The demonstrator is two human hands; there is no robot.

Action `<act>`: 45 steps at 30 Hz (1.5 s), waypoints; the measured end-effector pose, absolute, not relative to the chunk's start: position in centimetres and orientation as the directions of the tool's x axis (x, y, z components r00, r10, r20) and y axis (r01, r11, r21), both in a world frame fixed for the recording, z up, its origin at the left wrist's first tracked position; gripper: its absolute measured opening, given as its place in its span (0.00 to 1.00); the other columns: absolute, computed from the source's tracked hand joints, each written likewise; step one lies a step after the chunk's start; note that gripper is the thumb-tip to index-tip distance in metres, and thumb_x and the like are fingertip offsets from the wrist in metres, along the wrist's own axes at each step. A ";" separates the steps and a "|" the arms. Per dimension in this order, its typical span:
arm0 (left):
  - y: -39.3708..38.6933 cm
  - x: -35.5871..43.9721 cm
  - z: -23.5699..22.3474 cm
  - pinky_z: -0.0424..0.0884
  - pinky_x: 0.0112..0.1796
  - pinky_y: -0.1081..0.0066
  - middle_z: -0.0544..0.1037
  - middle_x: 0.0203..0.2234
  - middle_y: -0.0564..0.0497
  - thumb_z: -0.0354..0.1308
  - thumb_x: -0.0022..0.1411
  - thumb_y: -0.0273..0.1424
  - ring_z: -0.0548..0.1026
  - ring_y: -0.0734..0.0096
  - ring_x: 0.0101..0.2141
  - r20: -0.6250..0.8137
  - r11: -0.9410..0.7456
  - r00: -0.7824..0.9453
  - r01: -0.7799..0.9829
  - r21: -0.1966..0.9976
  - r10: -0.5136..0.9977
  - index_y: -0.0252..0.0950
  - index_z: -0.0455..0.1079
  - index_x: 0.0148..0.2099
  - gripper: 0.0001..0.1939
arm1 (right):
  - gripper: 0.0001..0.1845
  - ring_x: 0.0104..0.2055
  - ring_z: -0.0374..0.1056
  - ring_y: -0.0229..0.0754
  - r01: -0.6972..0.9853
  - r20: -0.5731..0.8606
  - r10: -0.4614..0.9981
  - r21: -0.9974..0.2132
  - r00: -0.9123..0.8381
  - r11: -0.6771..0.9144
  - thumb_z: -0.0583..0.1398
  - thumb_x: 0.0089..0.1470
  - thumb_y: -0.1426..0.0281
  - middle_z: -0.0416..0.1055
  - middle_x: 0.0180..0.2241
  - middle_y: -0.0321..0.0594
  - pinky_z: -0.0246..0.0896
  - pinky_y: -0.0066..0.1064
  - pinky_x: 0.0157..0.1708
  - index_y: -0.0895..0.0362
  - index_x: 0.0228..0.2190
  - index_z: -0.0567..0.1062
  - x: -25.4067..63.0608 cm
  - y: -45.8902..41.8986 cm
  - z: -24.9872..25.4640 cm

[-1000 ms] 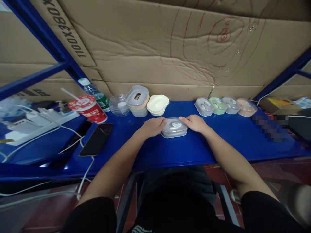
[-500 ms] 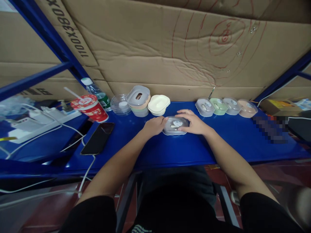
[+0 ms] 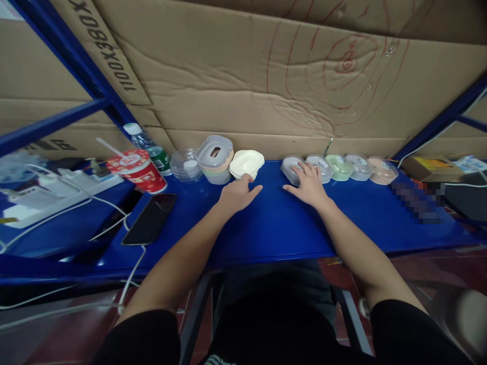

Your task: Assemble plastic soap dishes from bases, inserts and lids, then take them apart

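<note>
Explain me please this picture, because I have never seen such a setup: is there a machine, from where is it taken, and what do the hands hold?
There is no robot here. The bare hands belong to a person, and the camera is worn on that person's head, looking forward and down.

On the blue table, to the right, stands a row of five lidded boxes. The right hand lies spread over the left end of this row. The left hand is open and seems to hold nothing; it is just in front of the cream-coloured stack.

Further left are stacked containers, clear containers, a bottle, a red cup with a straw and a phone.
</note>
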State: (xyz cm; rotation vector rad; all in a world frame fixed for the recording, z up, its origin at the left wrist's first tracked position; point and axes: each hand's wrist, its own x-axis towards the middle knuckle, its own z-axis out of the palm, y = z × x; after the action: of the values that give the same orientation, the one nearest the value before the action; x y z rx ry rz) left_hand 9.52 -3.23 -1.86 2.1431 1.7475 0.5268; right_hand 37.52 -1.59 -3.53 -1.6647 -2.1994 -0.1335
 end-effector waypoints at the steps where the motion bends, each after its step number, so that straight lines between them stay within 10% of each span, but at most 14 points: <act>1: -3.1 9.5 -1.9 0.72 0.40 0.60 0.81 0.29 0.49 0.55 0.69 0.51 0.81 0.53 0.37 0.110 -0.207 0.176 0.847 0.490 0.978 0.42 0.67 0.53 0.21 | 0.43 0.74 0.48 0.72 0.941 0.358 0.903 -0.148 -0.236 0.305 0.62 0.61 0.44 0.60 0.71 0.58 0.38 0.69 0.70 0.57 0.67 0.69 37.3 -1.7 -3.5; 16: -2.2 8.7 -2.0 0.72 0.43 0.57 0.85 0.40 0.44 0.58 0.68 0.47 0.82 0.46 0.46 0.136 -0.155 0.097 0.839 0.522 0.986 0.39 0.61 0.63 0.28 | 0.39 0.75 0.46 0.72 0.939 0.319 0.915 -0.158 -0.245 0.307 0.59 0.64 0.45 0.60 0.72 0.55 0.27 0.76 0.69 0.55 0.66 0.69 36.0 -2.4 -3.4; 22: -2.6 8.6 -1.6 0.68 0.35 0.64 0.85 0.32 0.50 0.55 0.71 0.41 0.82 0.58 0.36 0.295 -0.325 0.184 0.764 0.558 0.938 0.41 0.67 0.57 0.17 | 0.38 0.68 0.62 0.61 0.815 0.538 0.809 -0.342 -0.239 0.468 0.51 0.68 0.43 0.69 0.65 0.55 0.55 0.58 0.68 0.56 0.66 0.69 36.0 -2.6 -3.0; 29: -3.8 8.5 -0.4 0.66 0.35 0.68 0.82 0.29 0.52 0.60 0.68 0.44 0.79 0.64 0.33 0.074 -0.553 0.588 0.701 0.449 0.805 0.40 0.75 0.52 0.18 | 0.30 0.42 0.75 0.49 0.619 0.717 0.674 -0.450 -0.181 0.644 0.52 0.70 0.45 0.79 0.44 0.47 0.72 0.43 0.44 0.54 0.50 0.79 36.6 -2.7 -2.5; 34: -3.5 8.3 -0.5 0.66 0.37 0.67 0.84 0.37 0.50 0.62 0.65 0.46 0.80 0.60 0.40 -0.160 -0.521 0.592 0.786 0.332 0.790 0.42 0.80 0.41 0.14 | 0.24 0.35 0.74 0.44 0.599 0.531 0.719 -0.418 -0.449 0.683 0.56 0.70 0.50 0.80 0.38 0.43 0.69 0.37 0.39 0.55 0.48 0.81 35.8 -3.1 -3.2; 45: -1.9 3.4 2.1 0.74 0.49 0.49 0.83 0.46 0.37 0.60 0.67 0.50 0.80 0.40 0.49 0.344 0.059 -0.177 0.943 0.327 0.922 0.39 0.65 0.69 0.35 | 0.21 0.41 0.77 0.45 0.657 0.283 0.765 -0.394 -0.579 0.643 0.60 0.67 0.55 0.82 0.42 0.45 0.66 0.35 0.41 0.56 0.51 0.82 35.4 -2.9 -3.6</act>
State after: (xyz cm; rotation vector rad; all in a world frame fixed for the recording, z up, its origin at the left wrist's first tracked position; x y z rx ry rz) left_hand 3.41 -1.86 2.09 2.0419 2.3171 0.7777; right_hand 35.37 -2.87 -3.58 -1.1184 -2.4362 0.3430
